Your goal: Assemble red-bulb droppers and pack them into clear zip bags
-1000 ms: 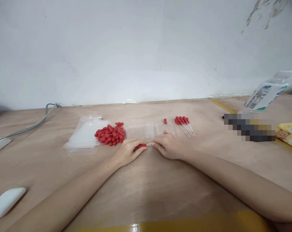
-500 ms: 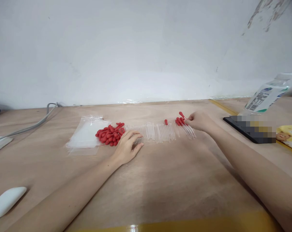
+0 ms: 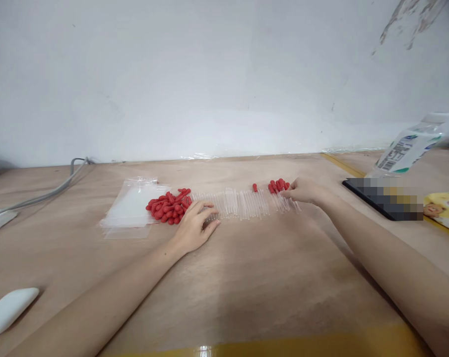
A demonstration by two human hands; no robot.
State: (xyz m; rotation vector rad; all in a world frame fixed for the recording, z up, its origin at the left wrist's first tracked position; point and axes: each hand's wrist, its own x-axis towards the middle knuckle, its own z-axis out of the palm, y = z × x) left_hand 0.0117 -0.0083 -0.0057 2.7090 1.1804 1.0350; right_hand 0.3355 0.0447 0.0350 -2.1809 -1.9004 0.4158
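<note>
Head view. The capped droppers (image 3: pixel 280 187), clear tubes with red bulbs, are laid in a small group at the right end of a row on the worktop (image 3: pixel 246 277). The right hand (image 3: pixel 305 191) is set against this group, fingers drawn together at the bulbs; whether a dropper is clamped between them cannot be told. Just left of the group a single capped dropper (image 3: pixel 254 188) is seen among the bare clear tubes (image 3: pixel 239 203), which are lined up side by side. The left hand (image 3: pixel 194 225) is rested palm down at the row's left end, fingers apart and flat, fingertips touching the tubes, nothing gripped. Beside it a heap of loose red bulbs (image 3: pixel 168 206) is noted, touching a stack of clear plastic bags (image 3: pixel 129 208). Farther out: a grey cable (image 3: pixel 41 197) at the left, a plastic bottle (image 3: pixel 410 144) at the right.
</note>
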